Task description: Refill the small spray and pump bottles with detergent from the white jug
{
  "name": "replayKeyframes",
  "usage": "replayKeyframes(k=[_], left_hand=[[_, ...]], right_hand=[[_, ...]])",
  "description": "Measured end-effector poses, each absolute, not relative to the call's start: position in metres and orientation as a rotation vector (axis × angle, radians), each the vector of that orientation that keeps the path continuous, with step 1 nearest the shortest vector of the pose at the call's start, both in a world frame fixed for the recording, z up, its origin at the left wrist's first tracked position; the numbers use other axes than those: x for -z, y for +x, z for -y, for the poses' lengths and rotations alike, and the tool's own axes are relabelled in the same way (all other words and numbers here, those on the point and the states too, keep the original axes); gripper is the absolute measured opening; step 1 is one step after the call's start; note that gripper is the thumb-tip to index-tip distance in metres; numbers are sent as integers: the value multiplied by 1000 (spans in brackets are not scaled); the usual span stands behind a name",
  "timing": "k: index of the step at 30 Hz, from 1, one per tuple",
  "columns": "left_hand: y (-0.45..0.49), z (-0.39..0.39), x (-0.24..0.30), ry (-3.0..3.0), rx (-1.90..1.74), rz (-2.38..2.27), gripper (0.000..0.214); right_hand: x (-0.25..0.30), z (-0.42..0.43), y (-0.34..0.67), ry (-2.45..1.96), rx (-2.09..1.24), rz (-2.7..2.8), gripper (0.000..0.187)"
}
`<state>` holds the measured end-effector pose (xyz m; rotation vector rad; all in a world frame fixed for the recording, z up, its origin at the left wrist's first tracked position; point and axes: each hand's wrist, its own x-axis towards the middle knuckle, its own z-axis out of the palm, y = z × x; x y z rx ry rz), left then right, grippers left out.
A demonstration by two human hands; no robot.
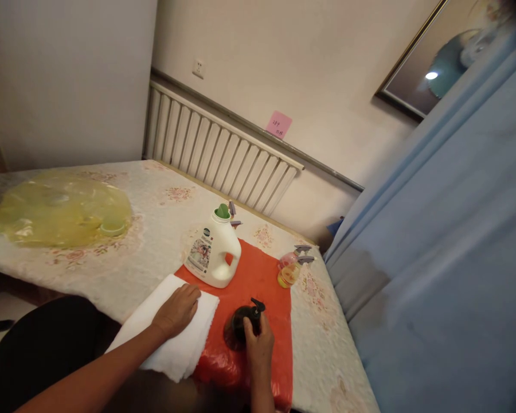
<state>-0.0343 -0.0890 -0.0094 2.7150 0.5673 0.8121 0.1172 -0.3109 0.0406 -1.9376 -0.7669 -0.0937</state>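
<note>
My left hand (178,310) lies flat, fingers together, on a folded white towel (172,338) at the table's near edge. My right hand (258,343) is wrapped round a dark pump bottle (241,326) standing on a red mat (258,287). A white detergent jug (212,252) with a green cap stands at the mat's far left corner. A small spray bottle (290,268) with yellow and pink liquid stands at the mat's far right edge.
The table carries a floral cloth (155,229). A yellow translucent plastic sheet (60,209) lies at the far left. A radiator (215,152) runs along the wall behind. A blue curtain (447,241) hangs close on the right.
</note>
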Motion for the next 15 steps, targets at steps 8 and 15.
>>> replayKeyframes(k=[8,15], left_hand=[[-35,90,8,2714,-796,-574,16],[-36,91,3,2726,-754,-579,18]], right_hand=[[-40,312,117,-1936,72,763,38],[-43,312,117,-1921,72,774,37]])
